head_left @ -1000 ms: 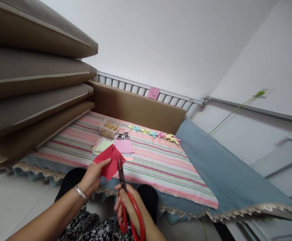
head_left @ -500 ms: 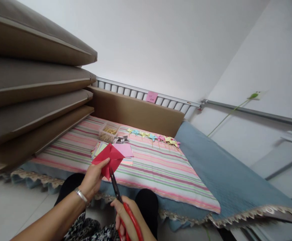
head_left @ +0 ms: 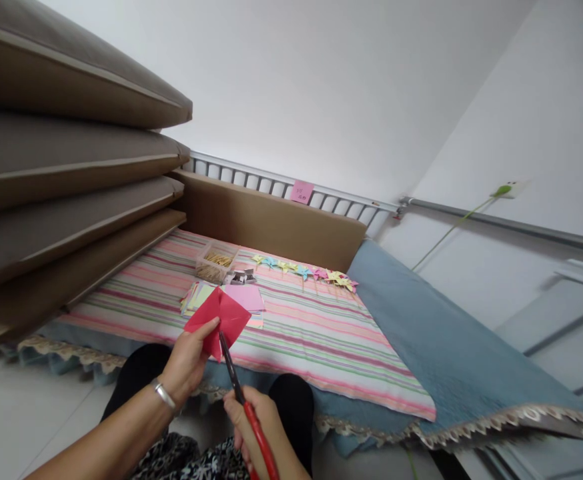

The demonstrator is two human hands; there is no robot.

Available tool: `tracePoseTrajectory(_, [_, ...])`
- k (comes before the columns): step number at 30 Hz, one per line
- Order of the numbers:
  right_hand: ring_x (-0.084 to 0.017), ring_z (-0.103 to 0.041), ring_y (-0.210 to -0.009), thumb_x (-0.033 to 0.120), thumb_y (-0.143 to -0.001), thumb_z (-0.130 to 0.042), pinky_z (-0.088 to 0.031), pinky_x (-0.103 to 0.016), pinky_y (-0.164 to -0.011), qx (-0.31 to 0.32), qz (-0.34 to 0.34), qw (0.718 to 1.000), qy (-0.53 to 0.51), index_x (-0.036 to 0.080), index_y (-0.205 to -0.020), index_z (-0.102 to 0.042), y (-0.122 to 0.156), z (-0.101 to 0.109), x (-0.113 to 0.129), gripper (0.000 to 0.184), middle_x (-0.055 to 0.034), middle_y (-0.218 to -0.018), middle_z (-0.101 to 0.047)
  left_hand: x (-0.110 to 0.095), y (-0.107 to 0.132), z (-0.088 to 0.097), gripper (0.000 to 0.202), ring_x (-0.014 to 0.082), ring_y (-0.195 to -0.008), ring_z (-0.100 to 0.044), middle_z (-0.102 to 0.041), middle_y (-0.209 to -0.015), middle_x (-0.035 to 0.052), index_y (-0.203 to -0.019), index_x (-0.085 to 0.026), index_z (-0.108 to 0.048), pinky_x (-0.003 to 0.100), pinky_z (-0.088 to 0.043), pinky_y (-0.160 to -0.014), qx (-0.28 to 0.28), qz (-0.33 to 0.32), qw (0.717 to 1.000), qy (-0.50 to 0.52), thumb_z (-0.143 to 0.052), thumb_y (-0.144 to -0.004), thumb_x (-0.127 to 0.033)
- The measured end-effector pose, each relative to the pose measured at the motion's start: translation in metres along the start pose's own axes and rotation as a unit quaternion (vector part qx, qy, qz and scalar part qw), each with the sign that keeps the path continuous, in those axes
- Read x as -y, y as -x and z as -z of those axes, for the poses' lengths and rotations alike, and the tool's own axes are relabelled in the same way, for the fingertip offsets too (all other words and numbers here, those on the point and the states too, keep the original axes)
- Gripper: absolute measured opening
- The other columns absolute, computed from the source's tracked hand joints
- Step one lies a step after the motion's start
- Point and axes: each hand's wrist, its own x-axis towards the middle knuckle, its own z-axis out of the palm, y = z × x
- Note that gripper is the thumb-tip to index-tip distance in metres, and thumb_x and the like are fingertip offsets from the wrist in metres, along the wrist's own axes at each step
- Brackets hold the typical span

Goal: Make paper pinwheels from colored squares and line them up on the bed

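Observation:
A red square of paper (head_left: 231,317) with crease lines is pinched in my left hand (head_left: 187,360), thumb on top, with a corner toward me. My right hand (head_left: 261,427) grips scissors (head_left: 232,373) with red handles and dark blades. The blades look closed together, their tips at the paper's lower part near its middle, beside my left thumb. Just beyond the red paper lies a stack of coloured paper sheets (head_left: 245,298), pink on top, partly covered by it.
A clear box (head_left: 216,261) of small sticks stands behind the sheets, near small metallic pieces (head_left: 241,277). Several paper pinwheels (head_left: 304,271) lie in a row on the striped cloth (head_left: 321,347). Stacked cushions (head_left: 76,147) rise at left; a pink note (head_left: 302,192) hangs on the rail.
The scissor blades have closed together on the red paper, and the handles have drawn together. The paper has shifted very slightly; my left hand keeps its hold.

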Motion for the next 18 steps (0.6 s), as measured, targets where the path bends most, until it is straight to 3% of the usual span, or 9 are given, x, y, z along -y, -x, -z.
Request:
tracePoseTrajectory(7, [-0.008, -0.036, -0.028, 0.046, -0.076, -0.061, -0.026, -0.018, -0.031, -0.026, -0.004, 0.997, 0.072, 0.019, -0.079, -0.066, -0.001, -0.003, -0.01, 0.027, 0.0075, -0.039, -0.044, 0.002, -0.002, 0.003, 0.015, 0.0176, -0.065, -0.07, -0.074, -0.072, 0.007, -0.084, -0.009, -0.069, 0.026, -0.057, -0.065, -0.009, 0.0, 1.0, -0.004, -0.07, -0.07, -0.005])
tracePoseTrajectory(18, [-0.01, -0.039, -0.032, 0.04, -0.078, -0.058, -0.03, -0.021, -0.036, -0.025, 0.028, 0.991, 0.127, 0.02, -0.073, -0.067, -0.004, -0.001, -0.015, 0.022, 0.0065, -0.039, -0.043, 0.0, 0.002, 0.002, 0.019, 0.0183, -0.065, -0.07, -0.074, -0.075, 0.0066, -0.088, -0.01, -0.068, 0.027, -0.057, -0.064, -0.015, 0.024, 1.0, 0.013, -0.07, -0.07, -0.006])
